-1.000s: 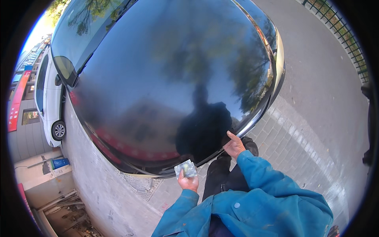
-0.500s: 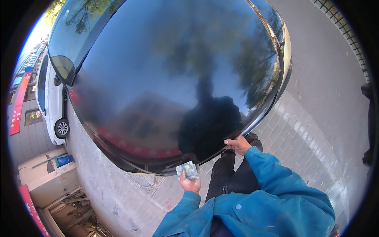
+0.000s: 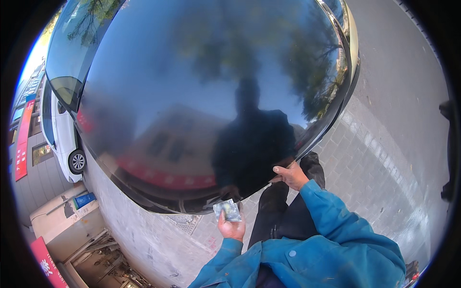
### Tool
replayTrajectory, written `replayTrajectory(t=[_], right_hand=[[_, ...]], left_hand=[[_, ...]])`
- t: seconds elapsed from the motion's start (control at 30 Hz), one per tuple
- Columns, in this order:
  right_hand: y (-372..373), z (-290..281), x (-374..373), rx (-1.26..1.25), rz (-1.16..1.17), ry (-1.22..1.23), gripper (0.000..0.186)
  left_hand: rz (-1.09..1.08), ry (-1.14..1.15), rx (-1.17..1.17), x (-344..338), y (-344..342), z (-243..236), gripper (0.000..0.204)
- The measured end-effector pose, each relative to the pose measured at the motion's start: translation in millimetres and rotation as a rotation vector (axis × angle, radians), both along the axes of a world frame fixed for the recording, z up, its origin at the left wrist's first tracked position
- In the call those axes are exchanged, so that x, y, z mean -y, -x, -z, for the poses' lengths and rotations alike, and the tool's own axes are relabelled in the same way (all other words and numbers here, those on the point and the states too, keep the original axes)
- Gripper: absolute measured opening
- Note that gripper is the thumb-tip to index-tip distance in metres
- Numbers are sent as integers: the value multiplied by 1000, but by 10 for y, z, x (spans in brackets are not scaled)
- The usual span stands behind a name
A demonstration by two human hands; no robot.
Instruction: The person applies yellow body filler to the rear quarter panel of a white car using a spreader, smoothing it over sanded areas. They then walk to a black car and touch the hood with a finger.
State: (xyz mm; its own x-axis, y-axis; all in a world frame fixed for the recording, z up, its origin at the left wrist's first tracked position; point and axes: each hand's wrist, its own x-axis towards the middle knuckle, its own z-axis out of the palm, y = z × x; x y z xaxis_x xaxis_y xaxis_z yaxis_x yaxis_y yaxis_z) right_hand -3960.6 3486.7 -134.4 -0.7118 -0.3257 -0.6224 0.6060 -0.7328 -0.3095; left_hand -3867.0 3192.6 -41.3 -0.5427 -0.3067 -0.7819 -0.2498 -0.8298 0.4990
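Observation:
A glossy black car hood (image 3: 192, 110) fills the middle, with my body, trees and a building mirrored in it. My left hand (image 3: 232, 227) is closed on a small pale square pad (image 3: 227, 210) with grey and yellowish smears, its thumb lying on top. The pad is at the hood's near edge; I cannot tell whether it touches. Farther right along that edge, my right hand (image 3: 291, 175) grips the rim, thumb on top and fingers curled partly out of sight.
A white car (image 3: 66, 137) is parked at the left by a grey building. In the lower left a worn beige box (image 3: 72, 221) stands near an open bin of scrap (image 3: 108, 261). Grey paving (image 3: 343, 177) runs along my right, with a road beyond.
The view has shifted slightly, so more of the mirrored figure shows in the hood. Both hands keep nearly the same places and grips.

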Motion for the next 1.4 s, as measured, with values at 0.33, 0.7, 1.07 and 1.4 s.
replayTrajectory(t=[0.33, 0.7, 1.07, 1.4], right_hand=[[-11, -141, 35, 56, 488, 141, 34], [233, -281, -112, 101, 317, 324, 39], [279, -227, -169, 56, 258, 452, 57], [238, -186, -148, 116, 328, 495, 52]], left_hand=[[-14, -4, 3, -27, 45, -26, 35], [-56, -17, -8, -66, -22, -15, 32], [-63, 1, 10, -83, -13, 19, 34], [-154, 89, 41, -251, 58, 40, 39]])
